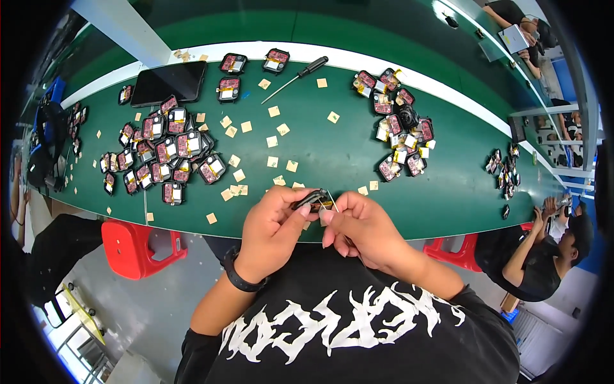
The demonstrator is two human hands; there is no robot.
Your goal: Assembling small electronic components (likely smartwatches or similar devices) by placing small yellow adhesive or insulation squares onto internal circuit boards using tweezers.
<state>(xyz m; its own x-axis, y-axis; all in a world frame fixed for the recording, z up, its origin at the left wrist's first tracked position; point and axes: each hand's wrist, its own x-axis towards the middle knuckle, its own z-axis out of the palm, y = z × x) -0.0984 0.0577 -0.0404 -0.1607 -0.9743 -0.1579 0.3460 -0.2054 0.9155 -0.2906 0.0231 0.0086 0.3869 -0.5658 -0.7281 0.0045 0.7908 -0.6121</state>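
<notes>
- A black band goes around the left wrist.
- The left hand has its grip closed on a small black case, over the near side of the green tabletop.
- The right hand has its grip closed on what look like thin metal tweezers, right at the case.
- Little tan squares lie scattered past the hands.
- A big pile of open cases sits left, and a smaller pile sits right.
- Farther back, a screwdriver lies at a slant.
- A flat black tablet lies far left of it.
</notes>
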